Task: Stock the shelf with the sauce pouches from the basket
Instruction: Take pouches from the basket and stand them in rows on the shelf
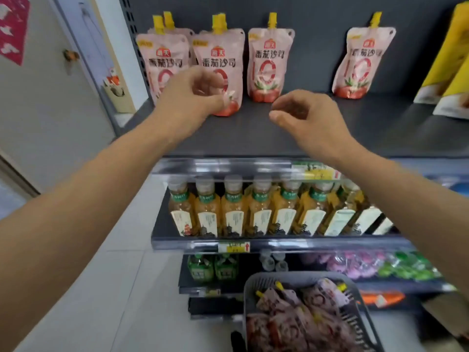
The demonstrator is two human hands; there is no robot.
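Hands hover over the dark grey metal shelf (253, 133): left hand (193, 95) loosely curled against a standing pink spouted sauce pouch (220, 69), right hand (304, 115) half-curled, holding nothing. Placement looks finished. Next, likely reach down to the grey slotted plastic basket (355, 288) for another pouch.

Shop interior. Dark grey metal shelving unit with a grey back panel (317, 47) fills the far and right side. Lower tier holds a row of amber drink bottles (256, 212) behind a clear price rail (220, 167). Floor (121, 288) is pale tile, near left. Left wall (45, 102) is off-white, carrying a red paper decoration (12, 29). Lighting even; edges blurred.
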